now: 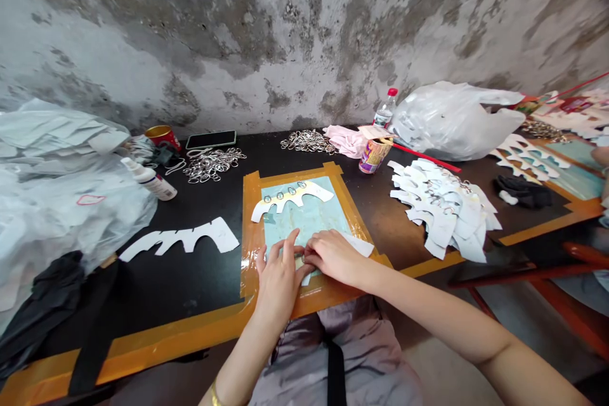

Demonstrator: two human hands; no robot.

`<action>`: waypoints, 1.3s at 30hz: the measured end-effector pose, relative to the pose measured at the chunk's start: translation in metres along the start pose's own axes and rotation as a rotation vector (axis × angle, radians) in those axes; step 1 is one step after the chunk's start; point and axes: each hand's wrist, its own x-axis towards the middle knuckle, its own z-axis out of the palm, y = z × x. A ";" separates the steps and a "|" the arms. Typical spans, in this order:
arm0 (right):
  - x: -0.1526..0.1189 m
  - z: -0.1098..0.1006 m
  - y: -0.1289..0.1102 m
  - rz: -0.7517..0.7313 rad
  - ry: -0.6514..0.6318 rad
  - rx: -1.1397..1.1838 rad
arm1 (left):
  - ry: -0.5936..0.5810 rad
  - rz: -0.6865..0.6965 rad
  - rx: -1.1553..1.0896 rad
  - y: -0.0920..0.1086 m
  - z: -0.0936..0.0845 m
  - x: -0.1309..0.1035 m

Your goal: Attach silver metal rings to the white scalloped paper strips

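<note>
My left hand (280, 276) and my right hand (335, 256) meet over a white cut-out piece (358, 245) near the front of a pale blue sheet (304, 223). Bent fingers of the right hand pinch at the piece, its thumb mostly hidden. On the left, thumb and fingertips press in at the same spot, one finger raised. What lies between the fingertips is largely covered. Just beyond them rests another scalloped white piece (318, 191), with several metal rings (280, 195) along its yellowish upper edge. To the left, a similar white piece (181, 240) without rings lies on the black table.
Piles of metal rings (215, 165) lie near a phone (211, 139) and a white bottle (150, 179). Stacked white pieces (440, 203) are at right, behind them a plastic bag (451, 120). A patterned cup (375, 156) stands before a red-capped bottle (384, 111). Orange tape (190, 328) borders the table.
</note>
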 end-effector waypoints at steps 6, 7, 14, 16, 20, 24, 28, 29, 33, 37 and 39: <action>0.004 -0.007 -0.006 -0.056 -0.022 -0.130 | 0.030 0.009 -0.002 0.000 0.003 -0.001; 0.004 -0.006 -0.005 -0.070 -0.016 -0.135 | 0.033 0.011 -0.005 0.000 0.003 -0.001; 0.005 0.009 0.012 -0.049 0.074 0.120 | 0.055 0.029 0.065 0.001 0.005 -0.004; 0.004 0.014 0.014 -0.058 0.120 0.135 | 0.074 0.027 0.115 0.001 0.006 -0.005; 0.000 0.021 0.017 -0.138 0.179 0.166 | 0.076 0.029 0.168 0.001 0.007 -0.007; -0.003 0.022 0.022 -0.261 0.195 0.181 | 0.077 0.045 0.225 0.002 0.006 -0.007; -0.008 0.021 0.023 -0.305 0.200 0.152 | 0.101 0.048 0.268 0.004 0.006 -0.006; -0.010 0.022 0.022 -0.298 0.200 0.145 | 0.101 0.047 0.277 0.004 0.007 -0.006; -0.015 0.030 0.011 -0.173 0.225 0.172 | 0.086 0.034 0.274 0.004 0.009 -0.005; -0.020 0.039 -0.004 0.087 0.249 0.249 | 0.061 0.027 0.219 0.001 0.009 -0.005; -0.022 0.041 -0.011 0.181 0.271 0.248 | 0.022 0.037 0.155 -0.001 0.007 -0.004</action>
